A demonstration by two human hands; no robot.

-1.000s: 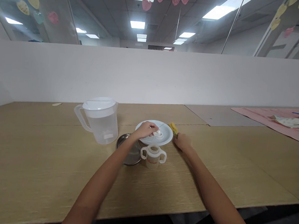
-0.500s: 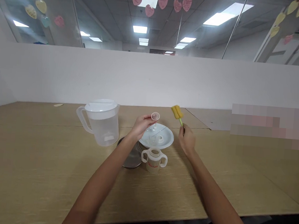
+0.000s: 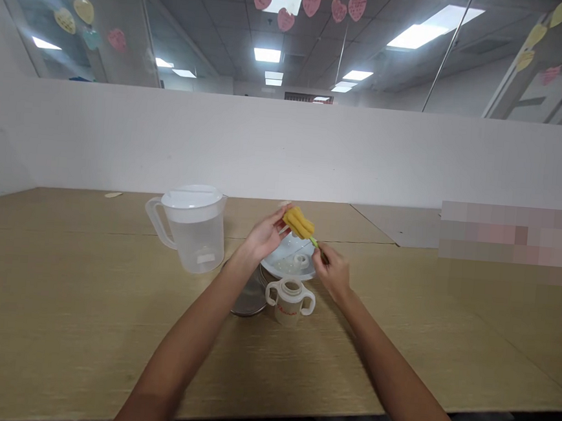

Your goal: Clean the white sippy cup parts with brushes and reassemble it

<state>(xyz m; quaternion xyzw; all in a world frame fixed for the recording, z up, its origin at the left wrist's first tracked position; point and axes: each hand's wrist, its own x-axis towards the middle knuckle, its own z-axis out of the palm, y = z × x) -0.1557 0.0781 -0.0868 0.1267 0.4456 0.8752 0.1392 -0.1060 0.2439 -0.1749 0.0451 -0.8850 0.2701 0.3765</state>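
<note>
Head camera: Beyond a two-handled cup (image 3: 288, 303), nearer the counter's (image 3: 397, 336) far edge, the right hand (image 3: 334, 272) grips a sponge brush (image 3: 301, 225) by its green handle (image 3: 313, 242), likely the firmest hold; its head looks light, squashy. What the left hand (image 3: 262, 239) clasps behind it, I cannot tell.
</note>
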